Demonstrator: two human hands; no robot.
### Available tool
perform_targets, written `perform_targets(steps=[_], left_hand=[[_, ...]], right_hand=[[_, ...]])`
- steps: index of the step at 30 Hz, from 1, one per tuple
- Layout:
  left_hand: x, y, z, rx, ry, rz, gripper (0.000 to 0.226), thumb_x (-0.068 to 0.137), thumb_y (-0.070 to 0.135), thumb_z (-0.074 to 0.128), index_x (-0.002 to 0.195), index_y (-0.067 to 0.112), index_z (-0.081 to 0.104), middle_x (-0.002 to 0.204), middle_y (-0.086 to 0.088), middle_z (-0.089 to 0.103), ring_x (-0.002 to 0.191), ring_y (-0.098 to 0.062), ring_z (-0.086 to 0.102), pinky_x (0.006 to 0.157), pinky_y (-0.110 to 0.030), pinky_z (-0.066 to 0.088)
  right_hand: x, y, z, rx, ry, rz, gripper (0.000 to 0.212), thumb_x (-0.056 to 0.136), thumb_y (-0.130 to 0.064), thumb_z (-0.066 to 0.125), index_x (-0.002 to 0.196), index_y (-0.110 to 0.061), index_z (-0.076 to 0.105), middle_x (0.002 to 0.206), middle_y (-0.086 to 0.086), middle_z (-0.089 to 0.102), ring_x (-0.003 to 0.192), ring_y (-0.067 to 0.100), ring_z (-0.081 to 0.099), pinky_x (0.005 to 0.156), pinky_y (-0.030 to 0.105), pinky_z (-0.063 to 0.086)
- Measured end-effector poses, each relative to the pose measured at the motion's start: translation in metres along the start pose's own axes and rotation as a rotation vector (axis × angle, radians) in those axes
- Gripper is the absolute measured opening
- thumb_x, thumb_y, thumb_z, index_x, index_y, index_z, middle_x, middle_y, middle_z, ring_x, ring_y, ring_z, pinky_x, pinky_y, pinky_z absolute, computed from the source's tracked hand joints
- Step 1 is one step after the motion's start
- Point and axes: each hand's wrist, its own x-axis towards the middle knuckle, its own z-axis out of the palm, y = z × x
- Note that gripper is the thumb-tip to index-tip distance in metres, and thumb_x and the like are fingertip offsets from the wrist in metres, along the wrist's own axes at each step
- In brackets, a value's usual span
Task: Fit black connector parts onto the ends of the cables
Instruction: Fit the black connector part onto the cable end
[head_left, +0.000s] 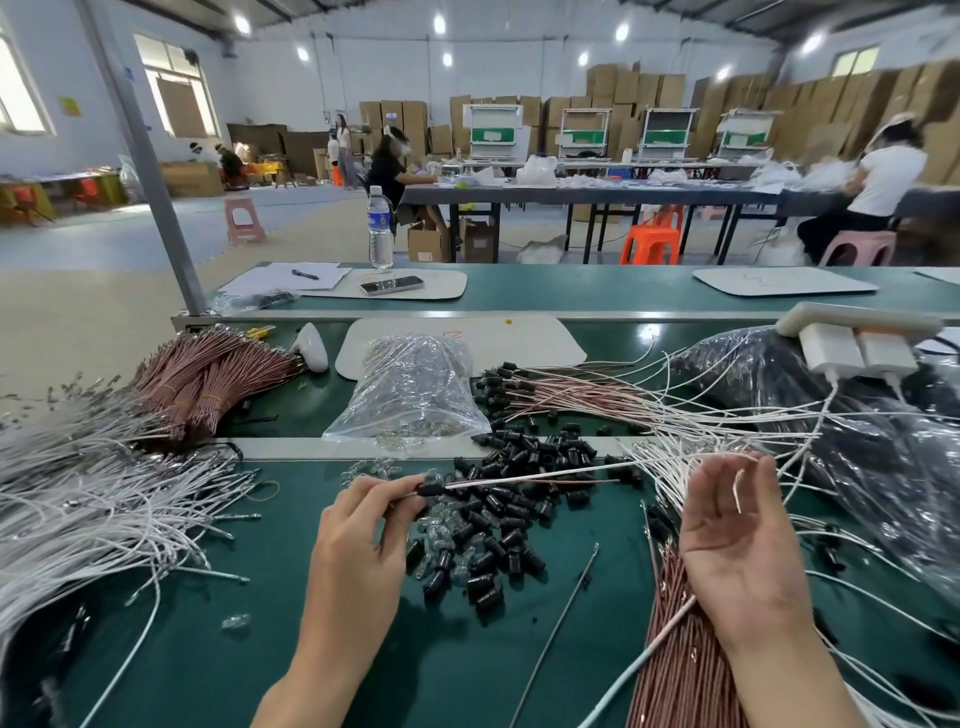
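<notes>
1. Now, from my remote seat, the green surface (249, 597) fills the lower view, with a sprawl of white cables (78, 519) covering its left edge.
2. A bundle of brown cables (670, 649) lies at the near right corner, partly under my right forearm.
3. A clear bag (415, 389) sits towards the far edge, at the middle.
4. Loose black connector parts (498, 530) are heaped mid-surface, between my hands.
5. My right hand (737, 545) is palm up, fingers relaxed and unclenched.
6. My left hand (363, 530) pinches one cable (519, 479), which runs across to the right fingertips.
7. One black connector (430, 489) sits on that cable, just beside my left fingertips.
</notes>
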Motion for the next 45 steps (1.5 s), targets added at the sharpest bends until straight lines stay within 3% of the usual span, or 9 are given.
perform_targets(steps=[9, 17, 20, 24, 28, 32, 37, 40, 45], left_hand=[[0.007, -0.012, -0.010, -0.018, 0.022, -0.068, 0.019, 0.095, 0.028, 0.061, 0.109, 0.024, 0.073, 0.098, 0.017, 0.064, 0.094, -0.007, 0.064, 0.077, -0.012, 0.044], [0.006, 0.004, -0.002, -0.242, 0.043, -0.228, 0.016, 0.093, 0.018, 0.070, 0.097, 0.033, 0.076, 0.085, 0.018, 0.071, 0.077, 0.004, 0.064, 0.070, -0.005, 0.044], [0.003, 0.012, 0.003, -0.358, 0.054, -0.305, 0.015, 0.093, 0.020, 0.071, 0.092, 0.034, 0.077, 0.067, 0.017, 0.069, 0.054, 0.005, 0.052, 0.055, -0.005, 0.038], [0.002, 0.020, 0.007, -0.474, 0.071, -0.378, 0.009, 0.090, 0.026, 0.072, 0.088, 0.032, 0.078, 0.073, 0.004, 0.075, 0.062, 0.002, 0.059, 0.060, -0.007, 0.045], [0.008, 0.021, -0.001, -0.730, 0.180, -0.542, 0.017, 0.080, 0.034, 0.073, 0.088, 0.021, 0.079, 0.071, 0.003, 0.069, 0.067, -0.010, 0.058, 0.074, -0.018, 0.052], [0.012, 0.019, -0.008, -0.972, 0.181, -0.675, 0.023, 0.078, 0.026, 0.070, 0.093, 0.009, 0.075, 0.073, -0.001, 0.064, 0.064, -0.012, 0.053, 0.074, -0.029, 0.049], [-0.009, 0.033, 0.016, -0.405, -0.087, -0.346, 0.009, 0.089, 0.018, 0.075, 0.092, 0.026, 0.079, 0.077, 0.014, 0.074, 0.069, 0.002, 0.065, 0.067, -0.012, 0.048], [-0.021, 0.037, 0.031, -0.168, -0.245, -0.125, 0.015, 0.093, 0.024, 0.072, 0.101, 0.036, 0.077, 0.090, 0.020, 0.068, 0.087, -0.003, 0.065, 0.078, -0.019, 0.048], [-0.023, 0.036, 0.031, -0.163, -0.280, -0.081, 0.017, 0.092, 0.049, 0.062, 0.106, 0.046, 0.070, 0.097, 0.022, 0.065, 0.094, -0.007, 0.062, 0.084, -0.033, 0.050]], right_hand=[[-0.003, -0.007, -0.001, 0.365, -0.043, 0.006, 0.011, 0.092, -0.018, 0.071, 0.098, -0.011, 0.077, 0.095, 0.000, 0.078, 0.093, 0.006, 0.075, 0.084, 0.013, 0.055], [0.000, 0.021, -0.002, -0.542, -0.116, 0.115, 0.053, 0.095, -0.050, 0.055, 0.130, -0.009, 0.057, 0.126, 0.010, 0.071, 0.119, 0.020, 0.067, 0.094, 0.028, 0.056], [-0.006, 0.044, 0.002, -0.881, -0.220, 0.165, 0.066, 0.085, -0.063, 0.065, 0.130, -0.015, 0.060, 0.127, 0.000, 0.071, 0.119, 0.016, 0.067, 0.098, 0.028, 0.054], [-0.011, 0.056, 0.000, -1.086, -0.260, 0.058, 0.087, 0.067, -0.081, 0.072, 0.140, -0.037, 0.055, 0.138, -0.019, 0.061, 0.122, 0.000, 0.061, 0.110, 0.032, 0.043], [-0.011, 0.063, -0.002, -1.036, -0.149, 0.012, 0.072, 0.075, -0.063, 0.072, 0.139, -0.033, 0.055, 0.129, -0.012, 0.066, 0.109, 0.000, 0.068, 0.101, 0.030, 0.050], [-0.015, 0.062, 0.004, -1.033, -0.243, 0.072, 0.038, 0.078, -0.046, 0.069, 0.105, -0.022, 0.079, 0.103, 0.004, 0.078, 0.093, 0.021, 0.074, 0.078, 0.025, 0.060], [-0.024, 0.073, 0.009, -1.117, -0.363, 0.165, 0.038, 0.076, -0.044, 0.073, 0.110, -0.027, 0.076, 0.107, -0.001, 0.078, 0.093, 0.020, 0.075, 0.069, 0.024, 0.058], [-0.025, 0.076, 0.009, -1.050, -0.353, 0.166, 0.030, 0.078, -0.035, 0.074, 0.105, -0.023, 0.079, 0.107, 0.002, 0.078, 0.094, 0.022, 0.075, 0.069, 0.024, 0.058], [-0.025, 0.077, 0.010, -0.992, -0.329, 0.151, 0.026, 0.074, -0.036, 0.076, 0.095, -0.023, 0.081, 0.097, 0.010, 0.078, 0.086, 0.020, 0.076, 0.071, 0.023, 0.059]])
